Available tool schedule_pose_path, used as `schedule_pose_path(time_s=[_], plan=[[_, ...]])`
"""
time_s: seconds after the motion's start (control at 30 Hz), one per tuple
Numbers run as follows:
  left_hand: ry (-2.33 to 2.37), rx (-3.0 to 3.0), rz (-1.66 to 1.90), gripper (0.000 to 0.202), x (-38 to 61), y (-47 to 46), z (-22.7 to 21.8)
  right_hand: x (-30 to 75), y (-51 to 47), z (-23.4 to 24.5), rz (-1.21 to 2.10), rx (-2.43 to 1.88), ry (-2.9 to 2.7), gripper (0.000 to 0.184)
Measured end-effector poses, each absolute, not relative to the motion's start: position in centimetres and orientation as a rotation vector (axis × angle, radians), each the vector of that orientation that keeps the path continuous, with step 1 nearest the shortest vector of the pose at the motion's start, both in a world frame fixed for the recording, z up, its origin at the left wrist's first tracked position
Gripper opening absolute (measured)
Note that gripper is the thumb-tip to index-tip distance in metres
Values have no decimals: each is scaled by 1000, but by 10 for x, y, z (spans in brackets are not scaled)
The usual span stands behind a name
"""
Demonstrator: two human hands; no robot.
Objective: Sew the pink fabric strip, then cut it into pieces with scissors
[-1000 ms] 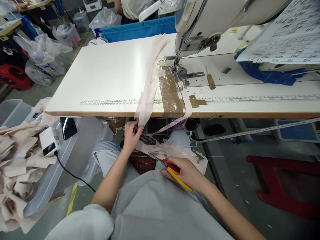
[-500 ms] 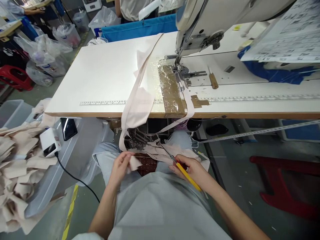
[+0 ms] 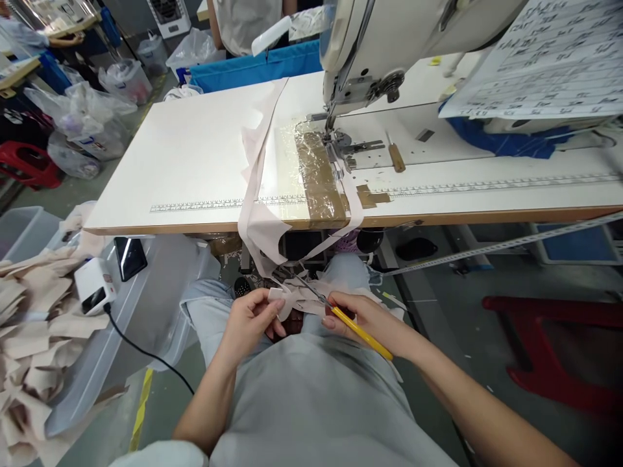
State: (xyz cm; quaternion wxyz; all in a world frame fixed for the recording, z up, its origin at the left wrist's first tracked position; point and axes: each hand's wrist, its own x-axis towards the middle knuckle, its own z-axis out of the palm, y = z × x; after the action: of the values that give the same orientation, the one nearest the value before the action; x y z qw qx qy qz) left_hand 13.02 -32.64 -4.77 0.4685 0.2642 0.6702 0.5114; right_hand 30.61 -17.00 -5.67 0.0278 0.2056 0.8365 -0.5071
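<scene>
My left hand pinches the edge of a pale pink fabric piece above my lap. In my right hand are scissors with yellow handles, their metal blades pointing up and left toward the fabric by my left fingers. A long pale pink fabric strip with pieces attached hangs over the table edge down to my lap. Its other end runs up to the presser foot of the sewing machine. More pink fabric lies across my thighs. Whether the blades touch the strip, I cannot tell.
The white table has a printed ruler along its front. A wooden-handled tool lies right of the needle. At left, a plastic bin carries a phone, a white power bank and pink pieces. A red stool stands at right.
My left hand has moved right and slightly up, bringing fabric near the scissor tips. The hanging strip has swung toward the scissors. The whole view has shifted a little.
</scene>
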Motion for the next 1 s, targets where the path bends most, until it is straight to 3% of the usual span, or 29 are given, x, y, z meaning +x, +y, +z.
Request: schedule_pose_path(time_s=[0.2, 0.8, 1.0], plan=[[1594, 533, 1272, 38, 133, -326, -50, 295, -161, -49, -1524, 430, 2500, 50], [1381, 453, 1232, 41, 127, -334, -62, 289, -158, -58, -1496, 259, 2345, 50], [1382, 448, 1240, 41, 127, -336, -65, 288, -163, -58, -1148, 317, 2578, 46]])
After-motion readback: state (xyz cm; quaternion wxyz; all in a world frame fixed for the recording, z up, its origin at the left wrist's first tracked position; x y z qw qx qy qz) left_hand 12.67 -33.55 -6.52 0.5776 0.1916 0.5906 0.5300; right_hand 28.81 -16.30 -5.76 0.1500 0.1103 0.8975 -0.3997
